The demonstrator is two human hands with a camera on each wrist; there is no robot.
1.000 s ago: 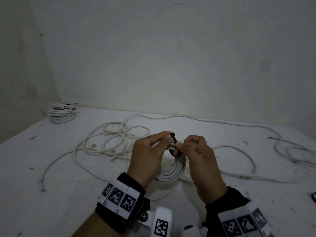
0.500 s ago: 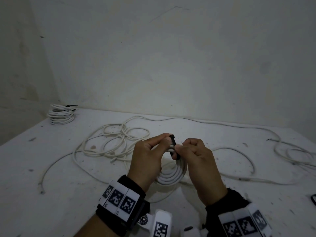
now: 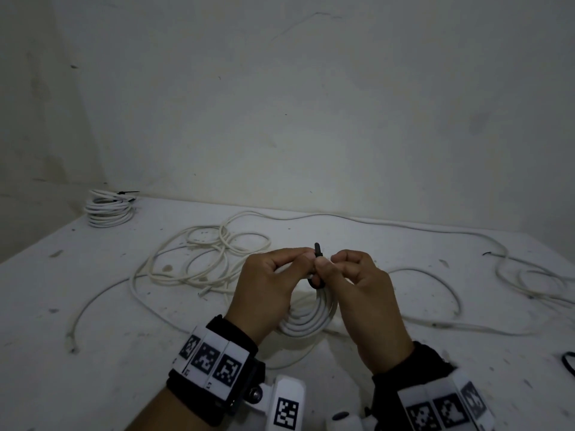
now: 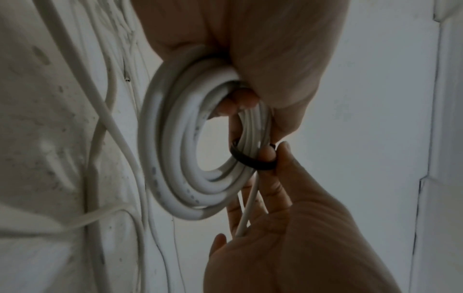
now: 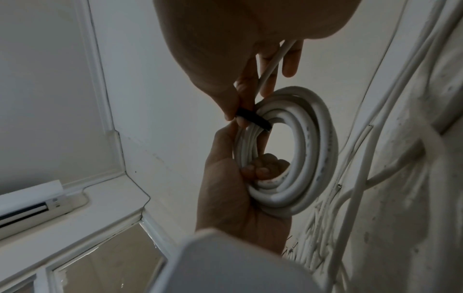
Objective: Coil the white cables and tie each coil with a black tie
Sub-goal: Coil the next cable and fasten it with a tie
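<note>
A white cable coil (image 3: 306, 323) hangs just above the table between my hands. My left hand (image 3: 300, 259) grips the coil (image 4: 175, 158) with its fingers curled through the middle. A black tie (image 3: 316, 253) loops round the coil's strands, its free end sticking up between my thumbs. My right hand (image 3: 329, 265) pinches the tie (image 5: 253, 118) at the coil's edge. The coil's loose cable end (image 4: 246, 214) runs through my right hand's fingers. The tie (image 4: 250, 161) sits loosely round the strands.
A tied coil (image 3: 109, 209) lies at the table's back left corner. A loose tangle of white cable (image 3: 211, 253) lies left of my hands, and a long cable (image 3: 529, 275) runs along the wall to the right. Another black tie (image 3: 567, 362) lies at the right edge.
Both hands keep their hold on the coil and tie. My right fingers have shifted slightly on the tie, and its free end now stands more upright.
</note>
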